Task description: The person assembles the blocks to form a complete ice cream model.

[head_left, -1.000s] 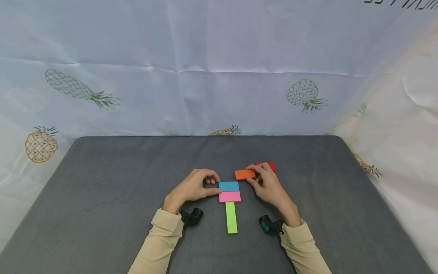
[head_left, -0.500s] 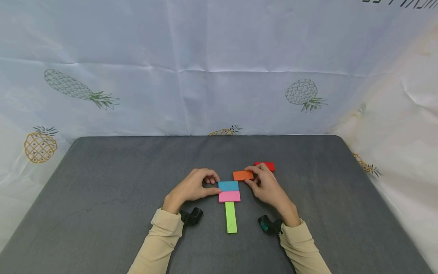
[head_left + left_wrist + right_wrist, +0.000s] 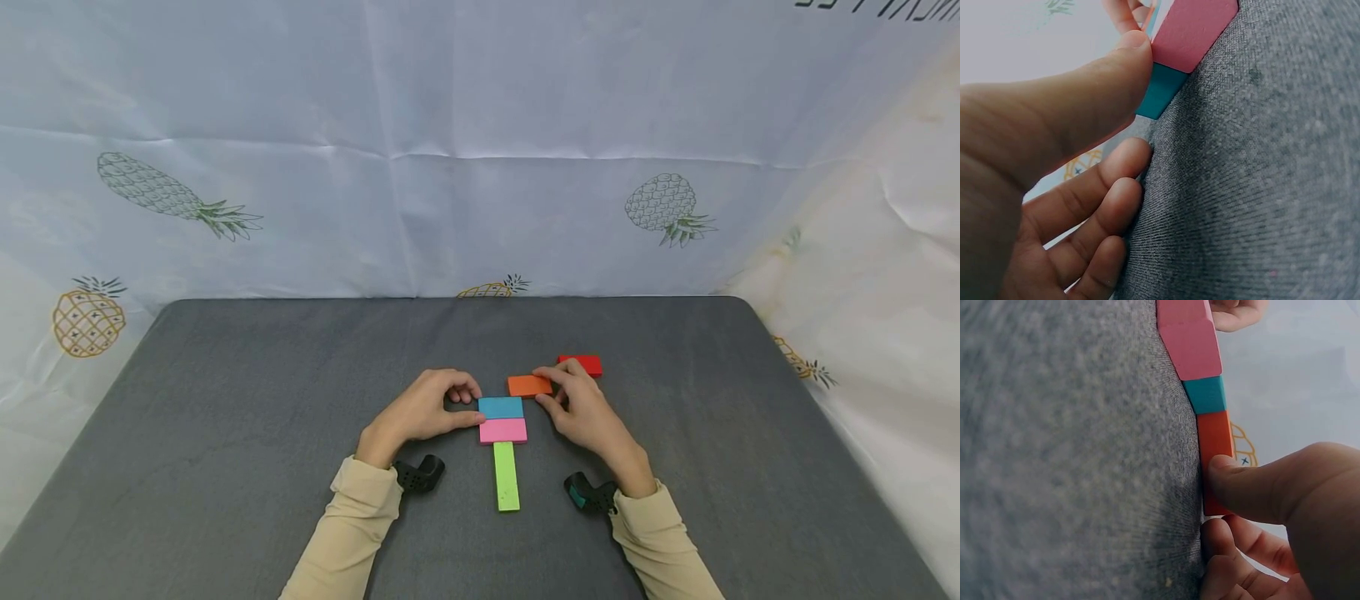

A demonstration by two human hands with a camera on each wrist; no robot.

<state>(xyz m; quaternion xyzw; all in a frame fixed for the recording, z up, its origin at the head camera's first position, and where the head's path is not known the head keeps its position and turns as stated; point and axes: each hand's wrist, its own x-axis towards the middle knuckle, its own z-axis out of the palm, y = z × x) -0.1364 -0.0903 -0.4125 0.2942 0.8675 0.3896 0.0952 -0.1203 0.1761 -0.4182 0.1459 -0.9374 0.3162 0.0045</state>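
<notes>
My right hand pinches the right end of an orange block between thumb and fingers, close behind the blue block. The right wrist view has the thumb flat on the side of the orange block. A pink block lies against the near side of the blue one, and a lime-green block points from it toward the person. My left hand lies at the left end of the blue and pink pair, its thumb tip touching there and its other fingers relaxed on the cloth.
A red block lies behind the right hand, partly covered by its fingers. All the blocks lie on a dark grey cloth-covered table. Beyond the far edge hangs a white curtain with pineapple prints.
My right hand has slid the orange block a little left and toward the blue block, showing more of the red one. My left hand stays in place.
</notes>
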